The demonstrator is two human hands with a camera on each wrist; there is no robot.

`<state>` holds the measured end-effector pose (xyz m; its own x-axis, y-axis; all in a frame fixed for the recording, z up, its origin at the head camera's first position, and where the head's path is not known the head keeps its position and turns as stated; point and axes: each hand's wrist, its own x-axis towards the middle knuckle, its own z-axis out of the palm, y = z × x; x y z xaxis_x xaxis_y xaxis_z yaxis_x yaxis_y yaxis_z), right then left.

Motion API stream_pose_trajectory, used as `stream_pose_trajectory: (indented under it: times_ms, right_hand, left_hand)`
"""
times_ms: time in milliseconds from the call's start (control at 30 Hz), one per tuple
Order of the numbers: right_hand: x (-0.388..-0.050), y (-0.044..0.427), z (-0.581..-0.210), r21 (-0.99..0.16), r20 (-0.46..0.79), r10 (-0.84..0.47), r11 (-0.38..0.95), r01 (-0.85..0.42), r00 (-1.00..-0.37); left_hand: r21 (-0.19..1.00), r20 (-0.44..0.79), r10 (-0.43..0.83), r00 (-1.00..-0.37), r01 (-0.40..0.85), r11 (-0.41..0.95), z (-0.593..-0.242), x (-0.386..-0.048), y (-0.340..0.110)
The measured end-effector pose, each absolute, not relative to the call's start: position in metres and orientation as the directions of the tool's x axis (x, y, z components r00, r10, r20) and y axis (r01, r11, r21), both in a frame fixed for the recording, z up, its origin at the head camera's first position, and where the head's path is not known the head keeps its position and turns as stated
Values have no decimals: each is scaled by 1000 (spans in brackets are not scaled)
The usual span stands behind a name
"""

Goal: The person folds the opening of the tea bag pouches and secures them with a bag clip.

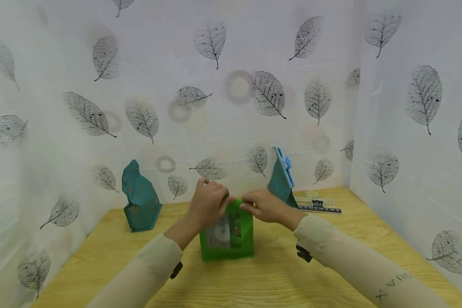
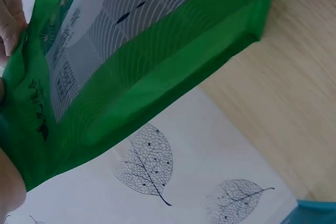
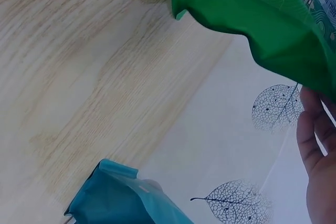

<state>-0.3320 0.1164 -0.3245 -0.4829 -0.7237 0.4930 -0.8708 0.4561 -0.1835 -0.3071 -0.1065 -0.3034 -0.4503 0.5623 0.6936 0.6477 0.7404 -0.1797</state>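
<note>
A green bag [image 1: 246, 235] with a grey and white label stands upright on the table, held at its top by both hands. The left hand [image 1: 209, 203] grips the top left part, its fingers curled over the edge. At the top right corner the right hand [image 1: 267, 206] pinches the bag between thumb and fingers. In the left wrist view the green bag [image 2: 152, 82] hangs across the picture, with part of the left hand [image 2: 9, 182] at the left edge. The right wrist view has the right hand [image 3: 320, 150] at the side of the green bag [image 3: 252, 3].
A teal bag [image 1: 141, 205] stands at the back left of the wooden table [image 1: 169, 291]. Another teal bag [image 1: 279, 182] with a blue clip [image 1: 285, 167] on top stands at the back right. Beside it lie a black clip with a piano-key pattern [image 1: 321, 208] and a pale clip [image 1: 312, 199].
</note>
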Motion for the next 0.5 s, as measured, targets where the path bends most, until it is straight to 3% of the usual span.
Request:
stream_pose_trajectory:
  times_ms: [167, 500]
  right_hand:
    - [-328, 113, -324, -200, 529, -708, 431, -880, -467]
    - [-327, 113, -322, -228, 562, -671, 436, -870, -484]
  left_hand:
    - [-92, 638, 538, -551, 639, 764, -296, -304, -101]
    - [24, 561, 498, -662, 614, 789, -288, -302, -95]
